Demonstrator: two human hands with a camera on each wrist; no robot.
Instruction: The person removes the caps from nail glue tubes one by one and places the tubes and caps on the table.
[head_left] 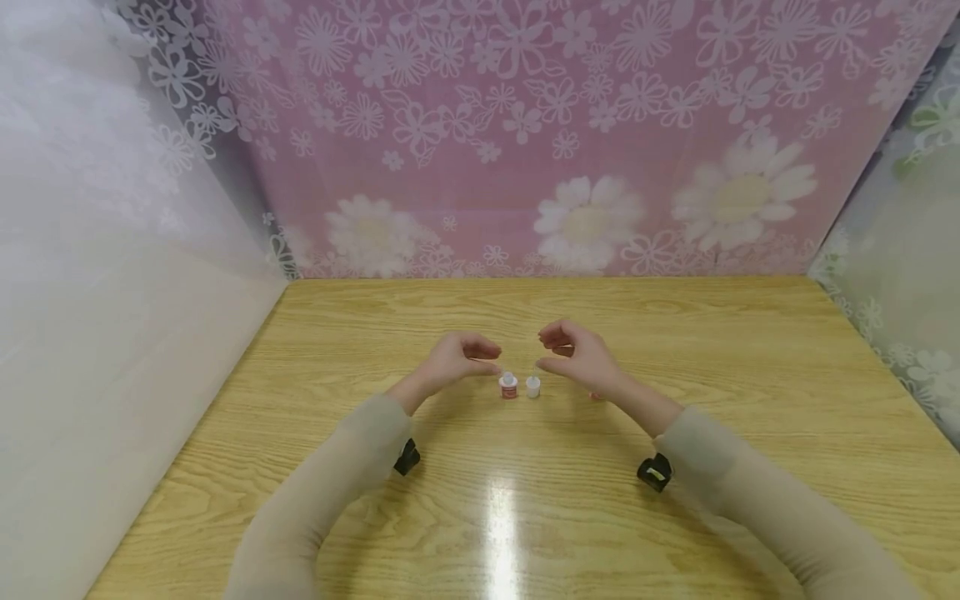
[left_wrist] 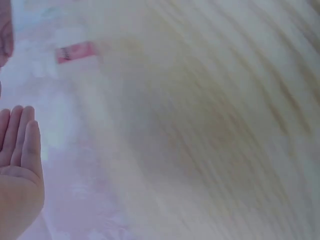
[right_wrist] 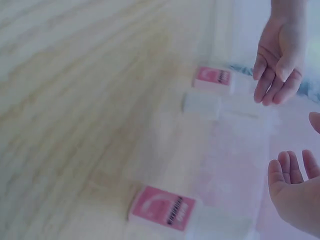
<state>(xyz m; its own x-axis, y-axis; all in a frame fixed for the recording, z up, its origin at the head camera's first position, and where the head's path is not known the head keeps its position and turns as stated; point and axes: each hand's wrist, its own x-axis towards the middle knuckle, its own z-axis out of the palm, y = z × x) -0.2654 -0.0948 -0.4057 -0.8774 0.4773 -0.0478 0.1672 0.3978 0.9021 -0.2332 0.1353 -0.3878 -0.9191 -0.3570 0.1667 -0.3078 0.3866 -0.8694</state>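
Two small white bottles standing upright and just beside each other on the wooden counter (head_left: pixel 675 350): a red-labelled bottle (head_left: pixel 508 387) and a plain white bottle (head_left: pixel 533 387). Flanked by the left hand (head_left: pixel 459 360) and the right hand (head_left: pixel 577 358), both raised just above them, fingers relaxed, gripping nothing. A third red-labelled bottle (right_wrist: pixel 165 210) nearer the right wrist.

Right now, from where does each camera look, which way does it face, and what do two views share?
Head: above the table, facing forward and down; shows both sleeves, left hand, right hand, two bottles.
Left wrist: blurred, low over the wood; shows left hand, one pink label.
Right wrist: low, facing across the table; shows both hands.
Shared: red-label bottle, white bottle.
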